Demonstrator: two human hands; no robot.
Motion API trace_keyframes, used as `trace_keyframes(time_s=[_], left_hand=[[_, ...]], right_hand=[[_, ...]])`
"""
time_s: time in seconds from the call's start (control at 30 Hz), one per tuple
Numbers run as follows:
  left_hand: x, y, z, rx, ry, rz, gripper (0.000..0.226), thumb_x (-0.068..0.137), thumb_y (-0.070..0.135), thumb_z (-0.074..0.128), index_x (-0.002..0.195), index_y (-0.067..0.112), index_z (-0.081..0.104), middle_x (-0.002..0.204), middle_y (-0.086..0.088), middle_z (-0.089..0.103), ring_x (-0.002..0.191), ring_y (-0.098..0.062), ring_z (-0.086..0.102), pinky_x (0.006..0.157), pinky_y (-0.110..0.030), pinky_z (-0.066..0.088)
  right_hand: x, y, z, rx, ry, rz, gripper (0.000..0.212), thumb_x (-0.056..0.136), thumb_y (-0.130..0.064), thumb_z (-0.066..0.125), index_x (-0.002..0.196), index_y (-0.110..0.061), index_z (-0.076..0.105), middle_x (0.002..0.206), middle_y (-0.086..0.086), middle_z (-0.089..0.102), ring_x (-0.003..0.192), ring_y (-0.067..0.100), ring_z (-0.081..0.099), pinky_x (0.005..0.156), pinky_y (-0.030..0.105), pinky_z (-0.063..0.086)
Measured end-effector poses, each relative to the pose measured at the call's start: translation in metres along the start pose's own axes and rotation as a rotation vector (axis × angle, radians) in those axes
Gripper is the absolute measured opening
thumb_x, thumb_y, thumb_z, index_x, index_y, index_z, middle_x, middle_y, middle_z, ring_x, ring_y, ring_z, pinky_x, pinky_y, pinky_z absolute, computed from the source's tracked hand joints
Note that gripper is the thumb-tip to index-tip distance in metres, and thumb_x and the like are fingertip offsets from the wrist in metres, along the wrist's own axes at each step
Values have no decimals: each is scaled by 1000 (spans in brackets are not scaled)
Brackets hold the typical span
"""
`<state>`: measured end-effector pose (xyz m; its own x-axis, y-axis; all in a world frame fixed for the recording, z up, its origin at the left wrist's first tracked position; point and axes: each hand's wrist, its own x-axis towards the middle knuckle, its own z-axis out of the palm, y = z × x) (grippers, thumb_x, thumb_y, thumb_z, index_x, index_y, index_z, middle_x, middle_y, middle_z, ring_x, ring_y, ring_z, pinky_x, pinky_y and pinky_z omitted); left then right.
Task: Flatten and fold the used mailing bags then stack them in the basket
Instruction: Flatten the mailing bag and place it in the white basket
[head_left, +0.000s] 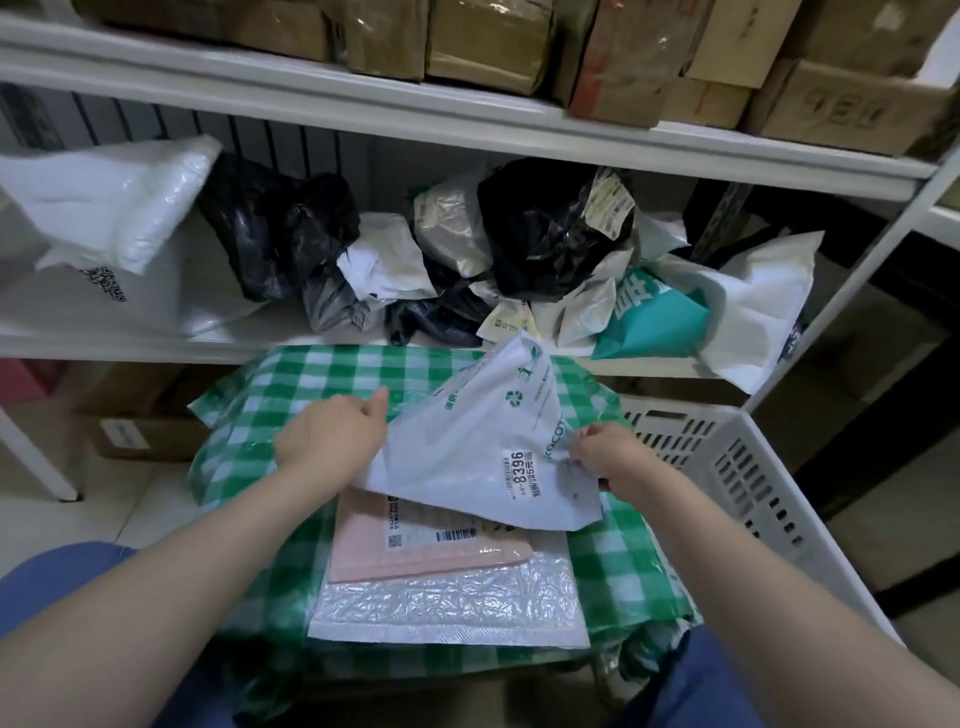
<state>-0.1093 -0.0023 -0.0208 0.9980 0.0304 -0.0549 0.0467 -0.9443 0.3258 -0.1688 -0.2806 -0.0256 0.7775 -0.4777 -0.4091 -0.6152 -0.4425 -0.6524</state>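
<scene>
Both hands on white mailing bag (483, 441): left hand (332, 436) grips its left edge, right hand (605, 452) pinches the right edge. Bag sits tilted over pink mailer (431, 540). Sticker reads 8396, green print KOCOT (rest hidden), recycling mark. White basket (727, 467) just right.

The white shelf (104, 340) carries a heap of seemingly used, crumpled mailing bags (519, 249).

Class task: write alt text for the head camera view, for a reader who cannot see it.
The left hand and right hand hold a white mailing bag by its edges over a pink bag and bubble mailer on a green checked bag. A white basket stands at right; crumpled bags lie on the shelf behind.
</scene>
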Motion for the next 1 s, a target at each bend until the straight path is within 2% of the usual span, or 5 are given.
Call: trace_keyframes(time_s=[0.2, 0.43, 0.6, 0.83, 1.0], left_hand=[[16, 15, -7, -21, 155, 94, 52, 101, 48, 39, 66, 16, 60, 59, -2, 56, 56, -24, 53, 48, -23, 31], [47, 56, 4, -457, -384, -130, 70, 102, 56, 23, 142, 4, 46, 145, -16, 47, 128, -34, 48, 108, -40, 38], [59, 61, 11, -819, -428, -277, 73, 96, 67, 25, 136, 12, 50, 115, -8, 61, 96, -26, 55, 96, -38, 45], [65, 57, -13, -1234, -670, -245, 65, 85, 74, 44, 98, 14, 68, 93, -10, 73, 90, -28, 67, 87, -45, 54], [68, 59, -31, -1443, -424, -118, 30, 92, 34, 64, 110, 11, 71, 89, -11, 76, 70, -22, 73, 61, -36, 59]], right_hand=[[1, 0, -19, 237, -270, -74, 34, 94, -4, 51, 122, -20, 62, 119, 1, 62, 104, 24, 58, 78, 34, 51], [10, 6, -13, 331, -134, -215, 17, 89, 8, 58, 88, -6, 68, 79, 8, 68, 61, 17, 55, 52, 24, 48], [15, -1, -10, 669, -88, -310, 34, 90, 14, 53, 67, -10, 62, 103, 9, 72, 88, 24, 65, 86, 40, 54], [17, -22, -20, 614, -206, -521, 49, 91, 17, 46, 57, -15, 63, 102, 2, 74, 87, 17, 69, 72, 26, 55], [16, -37, -35, 477, -492, -483, 28, 89, -7, 53, 110, -11, 72, 112, 16, 70, 99, 32, 64, 89, 42, 52]])
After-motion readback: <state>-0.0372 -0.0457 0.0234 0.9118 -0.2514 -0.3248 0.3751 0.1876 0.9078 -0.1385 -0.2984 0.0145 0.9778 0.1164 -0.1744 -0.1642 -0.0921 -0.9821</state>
